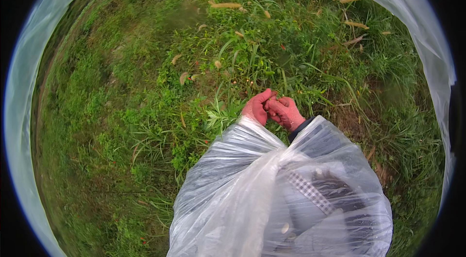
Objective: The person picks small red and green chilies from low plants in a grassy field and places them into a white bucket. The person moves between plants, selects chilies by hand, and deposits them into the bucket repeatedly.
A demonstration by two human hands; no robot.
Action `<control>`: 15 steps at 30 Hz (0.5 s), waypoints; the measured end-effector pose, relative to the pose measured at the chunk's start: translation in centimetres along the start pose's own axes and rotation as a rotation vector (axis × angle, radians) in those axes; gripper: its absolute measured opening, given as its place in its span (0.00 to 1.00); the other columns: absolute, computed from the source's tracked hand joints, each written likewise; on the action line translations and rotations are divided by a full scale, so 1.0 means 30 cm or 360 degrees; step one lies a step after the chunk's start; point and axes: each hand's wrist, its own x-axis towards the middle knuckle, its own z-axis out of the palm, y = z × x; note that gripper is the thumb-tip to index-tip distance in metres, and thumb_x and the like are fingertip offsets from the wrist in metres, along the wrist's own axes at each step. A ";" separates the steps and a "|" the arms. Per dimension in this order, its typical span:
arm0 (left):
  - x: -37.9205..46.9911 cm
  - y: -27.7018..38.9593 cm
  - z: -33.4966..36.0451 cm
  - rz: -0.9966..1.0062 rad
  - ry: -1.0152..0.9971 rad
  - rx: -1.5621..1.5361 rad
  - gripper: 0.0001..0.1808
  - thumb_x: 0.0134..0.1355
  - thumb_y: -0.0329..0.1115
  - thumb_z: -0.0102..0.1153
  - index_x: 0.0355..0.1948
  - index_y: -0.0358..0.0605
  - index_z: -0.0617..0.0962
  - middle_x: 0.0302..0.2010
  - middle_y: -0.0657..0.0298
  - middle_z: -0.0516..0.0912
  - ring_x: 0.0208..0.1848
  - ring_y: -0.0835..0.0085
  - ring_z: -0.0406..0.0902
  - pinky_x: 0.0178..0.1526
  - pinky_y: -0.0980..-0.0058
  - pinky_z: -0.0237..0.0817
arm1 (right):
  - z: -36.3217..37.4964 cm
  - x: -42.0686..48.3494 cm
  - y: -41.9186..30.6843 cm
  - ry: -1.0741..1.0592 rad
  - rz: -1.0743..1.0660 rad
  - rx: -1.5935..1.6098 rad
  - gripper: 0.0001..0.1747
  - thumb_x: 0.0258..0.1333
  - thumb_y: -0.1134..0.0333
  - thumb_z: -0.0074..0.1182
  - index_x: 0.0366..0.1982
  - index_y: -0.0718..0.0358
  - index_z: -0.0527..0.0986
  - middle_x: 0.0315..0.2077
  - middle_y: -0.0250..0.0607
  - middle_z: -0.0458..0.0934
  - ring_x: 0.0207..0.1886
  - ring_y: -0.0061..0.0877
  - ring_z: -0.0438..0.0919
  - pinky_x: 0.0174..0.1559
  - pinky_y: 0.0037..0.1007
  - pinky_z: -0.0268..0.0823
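Observation:
My left hand (pixel 257 107), in a red coated work glove, is bent inwards just above the clear plastic rain cover (pixel 233 184). Close against it on the right, my right hand (pixel 285 112) wears a matching glove, and the fingers of both meet. A small bit of green shows between the fingertips, but what each hand grips is hidden. Low green plants with small red spots, perhaps peppers, stand around the hands. A green pod-like fruit (pixel 269 73) hangs just above them. A leafy weed (pixel 221 117) rises beside my left wrist.
Dense grass and weeds cover the ground. Tan bristly seed heads (pixel 226 5) stand farther ahead. Long grass blades arch on the right, near a patch of bare brown soil (pixel 349 122). The translucent plastic hood edge (pixel 404 6) frames the view.

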 end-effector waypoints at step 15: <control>-0.060 0.007 0.011 -0.0024 0.0486 0.0484 0.19 0.58 0.49 0.55 0.46 0.51 0.73 0.44 0.69 0.77 0.47 0.72 0.73 0.47 0.64 0.64 | 0.051 -0.027 -0.271 0.0025 -0.0453 0.0405 0.20 0.58 0.56 0.51 0.44 0.63 0.68 0.22 0.29 0.66 0.16 0.11 0.60 0.14 0.13 0.48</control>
